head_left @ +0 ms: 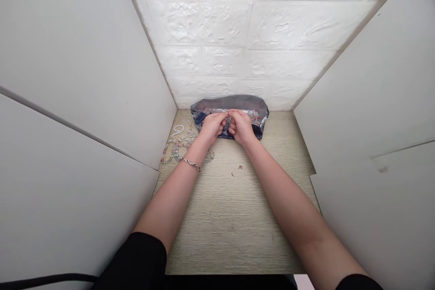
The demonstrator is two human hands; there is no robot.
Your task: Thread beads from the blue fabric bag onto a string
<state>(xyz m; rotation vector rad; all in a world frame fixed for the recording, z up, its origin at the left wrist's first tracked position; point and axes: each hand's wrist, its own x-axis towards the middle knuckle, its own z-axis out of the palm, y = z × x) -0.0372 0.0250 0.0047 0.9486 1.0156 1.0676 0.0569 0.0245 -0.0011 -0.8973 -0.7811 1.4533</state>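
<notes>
Both hands meet at the far end of a pale wood-grain table [231, 217], over a shiny silver and dark blue foil bag [249, 104] that lies against the back wall. My left hand [211, 127], with a chain bracelet on its wrist, has its fingers curled and pinched together. My right hand [242, 126] is curled the same way, fingertips touching the left hand's. Between the fingertips sits something small and beaded that I cannot make out. The bag's open mouth shows glittery contents.
Several strings of pale beads [180, 142] lie on the table left of my left wrist. A few small crumbs [238, 168] lie mid-table. White panels [84, 99] wall in both sides, and a white brick-pattern wall [238, 31] closes the back.
</notes>
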